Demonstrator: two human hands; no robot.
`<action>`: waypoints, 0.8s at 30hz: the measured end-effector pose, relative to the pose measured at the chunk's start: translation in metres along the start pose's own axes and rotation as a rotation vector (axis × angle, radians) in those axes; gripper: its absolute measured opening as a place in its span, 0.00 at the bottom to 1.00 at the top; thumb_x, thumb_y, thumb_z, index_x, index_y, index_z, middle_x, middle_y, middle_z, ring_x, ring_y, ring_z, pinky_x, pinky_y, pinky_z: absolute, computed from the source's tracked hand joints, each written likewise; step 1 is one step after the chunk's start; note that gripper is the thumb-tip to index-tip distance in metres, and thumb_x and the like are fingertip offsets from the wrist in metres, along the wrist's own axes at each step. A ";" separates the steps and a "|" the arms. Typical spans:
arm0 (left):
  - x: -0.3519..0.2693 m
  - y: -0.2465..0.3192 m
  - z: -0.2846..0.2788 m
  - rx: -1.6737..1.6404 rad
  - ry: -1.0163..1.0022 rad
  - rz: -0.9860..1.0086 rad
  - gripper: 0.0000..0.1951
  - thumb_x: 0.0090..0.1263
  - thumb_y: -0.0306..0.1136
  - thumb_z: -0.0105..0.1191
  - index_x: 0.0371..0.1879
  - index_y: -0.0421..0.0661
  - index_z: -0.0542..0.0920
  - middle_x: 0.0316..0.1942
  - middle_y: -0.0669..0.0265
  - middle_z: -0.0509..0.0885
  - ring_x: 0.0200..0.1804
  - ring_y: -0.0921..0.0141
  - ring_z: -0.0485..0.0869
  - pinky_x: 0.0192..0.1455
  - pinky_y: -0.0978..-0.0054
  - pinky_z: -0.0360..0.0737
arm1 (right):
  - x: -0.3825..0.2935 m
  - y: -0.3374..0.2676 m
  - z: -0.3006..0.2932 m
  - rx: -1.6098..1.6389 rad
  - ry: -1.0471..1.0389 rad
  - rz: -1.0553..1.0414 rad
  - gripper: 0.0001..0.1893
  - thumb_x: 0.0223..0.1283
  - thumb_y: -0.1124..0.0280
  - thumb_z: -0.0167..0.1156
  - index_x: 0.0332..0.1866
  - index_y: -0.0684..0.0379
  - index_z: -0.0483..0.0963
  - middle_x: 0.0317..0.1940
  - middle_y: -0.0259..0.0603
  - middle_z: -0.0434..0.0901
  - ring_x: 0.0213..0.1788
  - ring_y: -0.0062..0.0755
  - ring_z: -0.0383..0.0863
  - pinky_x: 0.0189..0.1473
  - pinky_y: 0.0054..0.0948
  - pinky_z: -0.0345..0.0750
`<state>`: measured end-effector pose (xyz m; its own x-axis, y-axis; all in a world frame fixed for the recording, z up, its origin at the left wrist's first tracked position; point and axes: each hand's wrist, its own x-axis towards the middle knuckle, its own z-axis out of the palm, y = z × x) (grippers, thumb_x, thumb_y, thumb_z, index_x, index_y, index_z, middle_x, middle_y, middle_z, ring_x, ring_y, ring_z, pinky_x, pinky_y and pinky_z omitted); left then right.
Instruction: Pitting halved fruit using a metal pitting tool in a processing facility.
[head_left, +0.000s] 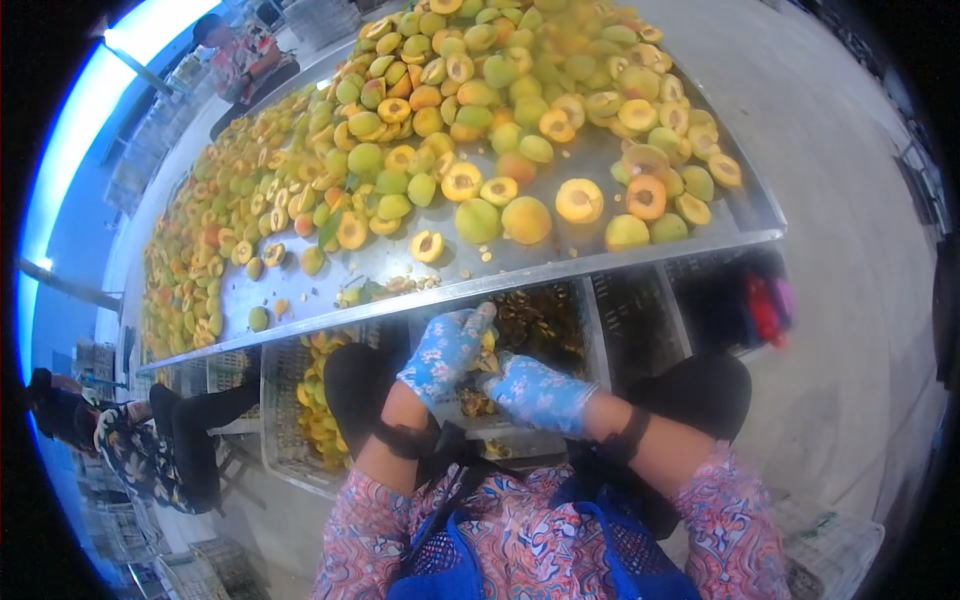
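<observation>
My left hand (448, 351), in a blue flowered glove, is closed on a yellow piece of fruit (487, 349) below the table's front edge. Touching the lower side of that fruit is my right hand (541, 390), gloved alike; whether it holds a tool is hidden. Under both hands stands a crate with dark pits and scraps (544, 322). Beyond them, a metal-topped table (465, 281) bears a large heap of green and yellow apricot-like fruit (480, 90), much of it halved. A halved fruit (427, 246) lies near the edge, among small pale bits.
A plastic crate of yellow fruit (322, 405) stands left of my knees. More crates (637, 315) are under the table at right, beside a red and pink item (769, 307). Two people sit nearby, one at the far left (150, 442), one beyond the table (244, 60).
</observation>
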<state>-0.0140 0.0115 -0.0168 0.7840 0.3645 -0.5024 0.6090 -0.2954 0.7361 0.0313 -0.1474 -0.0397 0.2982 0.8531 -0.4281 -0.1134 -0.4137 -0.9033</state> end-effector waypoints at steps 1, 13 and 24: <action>0.000 -0.006 -0.001 -0.150 -0.001 0.102 0.22 0.78 0.48 0.47 0.44 0.37 0.84 0.32 0.63 0.86 0.35 0.74 0.82 0.43 0.74 0.80 | -0.004 -0.005 -0.002 0.091 -0.029 0.048 0.17 0.66 0.58 0.53 0.47 0.64 0.73 0.24 0.41 0.77 0.20 0.30 0.76 0.20 0.31 0.74; -0.015 -0.025 0.005 -0.684 -0.042 0.354 0.21 0.78 0.45 0.48 0.45 0.36 0.82 0.37 0.57 0.87 0.37 0.68 0.86 0.40 0.71 0.85 | -0.028 -0.024 -0.009 0.704 -0.290 0.145 0.11 0.71 0.59 0.54 0.36 0.54 0.74 0.23 0.24 0.70 0.24 0.12 0.66 0.25 0.17 0.65; -0.011 -0.027 0.022 -0.808 0.132 0.381 0.27 0.77 0.53 0.44 0.41 0.35 0.82 0.31 0.56 0.86 0.32 0.66 0.86 0.36 0.72 0.84 | -0.011 -0.007 0.002 0.629 -0.226 0.061 0.12 0.71 0.61 0.55 0.48 0.57 0.76 0.31 0.25 0.75 0.31 0.13 0.70 0.31 0.18 0.71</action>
<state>-0.0369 -0.0039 -0.0411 0.8648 0.4822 -0.1398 0.0019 0.2753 0.9614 0.0265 -0.1530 -0.0292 0.0760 0.9079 -0.4123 -0.6750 -0.2575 -0.6914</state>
